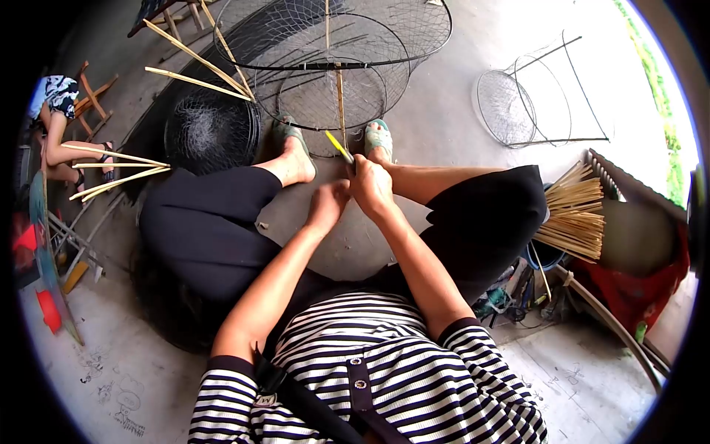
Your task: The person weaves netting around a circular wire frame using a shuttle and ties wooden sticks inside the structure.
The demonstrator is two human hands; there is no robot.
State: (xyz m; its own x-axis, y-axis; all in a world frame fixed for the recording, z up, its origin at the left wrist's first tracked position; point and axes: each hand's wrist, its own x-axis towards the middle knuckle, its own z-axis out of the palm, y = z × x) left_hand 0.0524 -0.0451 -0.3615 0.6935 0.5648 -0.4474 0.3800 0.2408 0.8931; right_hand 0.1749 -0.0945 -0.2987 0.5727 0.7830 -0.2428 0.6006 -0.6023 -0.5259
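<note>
My right hand [372, 185] is closed around a slim tool with a bright yellow-green end [338, 145] that sticks up past the knuckles; its kind is unclear. Close beside it, my left hand [328, 206] is closed with its fingers curled in toward the right hand, and whatever it holds is hidden. A bamboo stick [341, 103] runs from the round net cage [399, 70] down to behind my right hand, where its lower end is out of sight. The cage has black hoops and dark mesh and stands in front of my feet.
Bundled thin sticks [573, 211] stand in a blue bucket [546, 255] by my right knee. A second net frame [510, 107] lies at the right. Loose bamboo sticks [196, 59] lean over a dark net basket [211, 133]. Another person's legs [63, 144] show far left.
</note>
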